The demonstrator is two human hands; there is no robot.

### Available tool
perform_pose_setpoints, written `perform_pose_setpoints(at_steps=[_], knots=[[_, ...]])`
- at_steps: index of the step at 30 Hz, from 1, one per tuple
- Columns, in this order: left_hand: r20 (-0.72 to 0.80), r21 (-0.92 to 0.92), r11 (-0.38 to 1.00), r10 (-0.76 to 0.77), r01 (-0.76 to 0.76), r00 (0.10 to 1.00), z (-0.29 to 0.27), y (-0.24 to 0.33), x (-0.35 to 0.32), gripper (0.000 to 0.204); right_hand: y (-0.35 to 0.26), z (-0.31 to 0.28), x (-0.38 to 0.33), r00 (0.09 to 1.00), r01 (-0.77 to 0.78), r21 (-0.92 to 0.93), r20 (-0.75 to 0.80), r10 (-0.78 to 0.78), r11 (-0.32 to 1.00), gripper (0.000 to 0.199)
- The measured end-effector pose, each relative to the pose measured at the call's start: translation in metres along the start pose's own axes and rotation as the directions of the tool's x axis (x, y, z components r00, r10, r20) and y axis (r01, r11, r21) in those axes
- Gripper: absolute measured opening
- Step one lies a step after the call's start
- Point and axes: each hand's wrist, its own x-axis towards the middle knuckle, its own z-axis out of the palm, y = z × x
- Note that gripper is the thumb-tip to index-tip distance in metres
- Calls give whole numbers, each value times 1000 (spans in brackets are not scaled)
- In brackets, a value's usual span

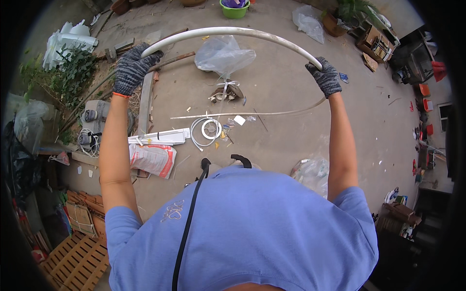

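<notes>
Tubing (228, 31), white, arches between the left hand (130, 69) and right hand (326, 78); both gloved hands clasp it.

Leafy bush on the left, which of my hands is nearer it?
Left. Your left hand, gripping the white pipe, is right of the bush; your right hand is much farther right.

Blue shirt (262, 223); grey knit gloves (130, 72), orange cuff (121, 95).

Remote view, I get: green basin (234, 13) far off, purple item (235, 3) inside; clear bag (309, 24) right of it. I log leafy plant (74, 72) left, below white sheets (63, 44); red-and-white sack (153, 159) on floor (286, 140); slatted wood panel (76, 261) lower left.
</notes>
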Motion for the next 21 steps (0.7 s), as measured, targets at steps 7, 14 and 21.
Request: perform_pose_setpoints(at_steps=[7,14,21], knots=[[-299,-597,729,-590,336,750,-53,-71,-29,25,69,10,0,861,-400,386,-152,485,831,29],[-95,-988,12,-829,-153,552,-38,-66,-36,28,136,52,-34,644,-557,658,-43,764,507,29],[205,-871,-412,-801,-269,563,63,-14,7,36,-6,104,2,670,-145,974,-31,742,172,36]])
